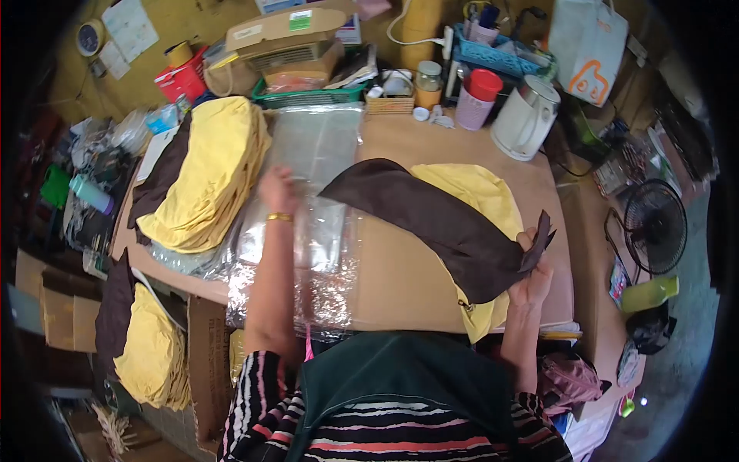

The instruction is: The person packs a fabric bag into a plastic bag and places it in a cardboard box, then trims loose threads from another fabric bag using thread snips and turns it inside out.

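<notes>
My right hand is closed on the end of a brown-and-yellow cloth piece, at the right side of the table. Its dark brown band stretches left across the tabletop, over a yellow part. A small dark bit, perhaps a zipper end, shows at its lower edge. My left hand, with a gold bracelet on the wrist, is over clear plastic bags laid out left of the cloth. Motion smears its fingers, so their grip does not show. Left of it lies a thick stack of yellow cloth pieces with brown parts.
Along the back stand a green basket, a purple cup with red lid and a white kettle. A second yellow stack sits lower left, beside a cardboard box. A black fan stands at right.
</notes>
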Available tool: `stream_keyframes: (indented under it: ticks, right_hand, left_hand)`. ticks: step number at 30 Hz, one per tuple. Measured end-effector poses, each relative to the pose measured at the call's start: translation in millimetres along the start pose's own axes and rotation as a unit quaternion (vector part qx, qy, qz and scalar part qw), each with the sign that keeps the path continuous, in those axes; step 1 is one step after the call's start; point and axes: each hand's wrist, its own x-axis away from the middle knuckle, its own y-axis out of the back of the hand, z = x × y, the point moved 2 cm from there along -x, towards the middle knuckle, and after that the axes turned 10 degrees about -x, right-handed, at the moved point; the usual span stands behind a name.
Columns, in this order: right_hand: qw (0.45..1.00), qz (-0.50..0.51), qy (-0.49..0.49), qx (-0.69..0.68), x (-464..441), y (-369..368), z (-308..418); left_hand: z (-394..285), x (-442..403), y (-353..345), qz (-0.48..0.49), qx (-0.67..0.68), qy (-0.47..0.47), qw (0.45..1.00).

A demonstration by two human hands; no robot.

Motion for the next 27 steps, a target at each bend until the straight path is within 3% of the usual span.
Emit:
stream_keyframes:
  ticks: [2,3,4,5,7,9,10,12,13,14,16,18,19,21,22,23,24,26,27]
  right_hand:
    - [0.999,0.010,0.005,-0.041,-1.9,5.8,11.8]
    - [0.998,-0.064,0.008,-0.015,-1.3,24.7,15.5]
    - [0.976,-0.205,0.060,0.041,-2.4,12.4,2.0]
    - [0.984,-0.174,0.031,0.022,-4.1,18.5,-6.1]
    - [0.992,-0.122,-0.019,-0.012,-9.3,18.0,-28.7]
    - [0.996,-0.042,-0.074,0.007,-21.6,15.3,-46.2]
    - [0.996,-0.041,-0.076,0.007,-24.2,5.8,-54.3]
    - [0.992,-0.111,-0.041,0.053,-25.6,-17.4,-73.5]
    - [0.978,-0.159,0.002,0.139,-23.5,-13.9,-74.9]
    - [0.966,-0.136,0.014,0.220,-25.3,-10.6,-67.2]
    - [0.969,-0.168,0.047,0.174,-29.5,-33.3,-35.3]
    - [0.980,-0.143,0.089,0.106,-37.4,1.3,12.6]
    - [0.980,-0.143,0.088,0.105,-38.1,7.7,27.6]
    - [0.981,-0.120,0.143,0.048,-39.1,14.9,48.5]
    - [0.981,-0.118,0.144,0.047,-40.2,17.5,50.7]
    - [0.988,-0.085,0.125,0.041,-38.6,20.2,50.2]
    - [0.993,-0.054,0.102,0.037,-36.3,24.6,49.4]
    - [0.992,-0.063,0.108,0.036,-37.8,23.8,39.5]
    - [0.986,-0.118,0.108,0.048,-36.1,0.6,19.0]
  left_hand:
    - [-11.8,-13.8,15.8,-0.048,-0.099,-0.158,0.981]
    - [-4.8,-6.2,11.0,-0.038,-0.100,-0.154,0.982]
    - [-22.8,35.9,-6.3,0.005,-0.178,-0.277,0.944]
    - [-38.2,79.2,-23.0,0.047,-0.249,-0.395,0.883]
    - [-39.8,152.0,-48.1,0.234,-0.318,-0.472,0.788]
    - [-34.2,219.1,-74.3,0.342,-0.366,-0.503,0.704]
    - [-34.5,250.7,-79.6,0.348,-0.406,-0.516,0.669]
    - [-16.2,276.6,-94.2,0.335,-0.439,-0.523,0.649]
    - [-0.8,263.8,-91.1,0.333,-0.481,-0.551,0.595]
    - [13.7,246.2,-88.9,0.329,-0.520,-0.575,0.539]
    - [7.0,198.6,-76.1,0.256,-0.526,-0.572,0.575]
    - [-2.4,136.8,-43.6,0.146,-0.559,-0.586,0.568]
    - [-11.7,100.5,-19.7,0.130,-0.605,-0.500,0.605]
    - [-30.9,65.9,19.8,-0.041,-0.447,-0.473,0.758]
    - [-59.1,82.3,21.2,-0.153,-0.550,-0.607,0.553]
    - [-58.3,83.4,26.6,-0.040,-0.488,-0.484,0.725]
    - [-50.9,88.8,32.4,0.073,-0.397,-0.328,0.854]
    - [-41.6,121.8,21.1,0.317,-0.432,-0.103,0.838]
    - [-31.0,147.4,10.6,0.395,-0.353,0.002,0.848]
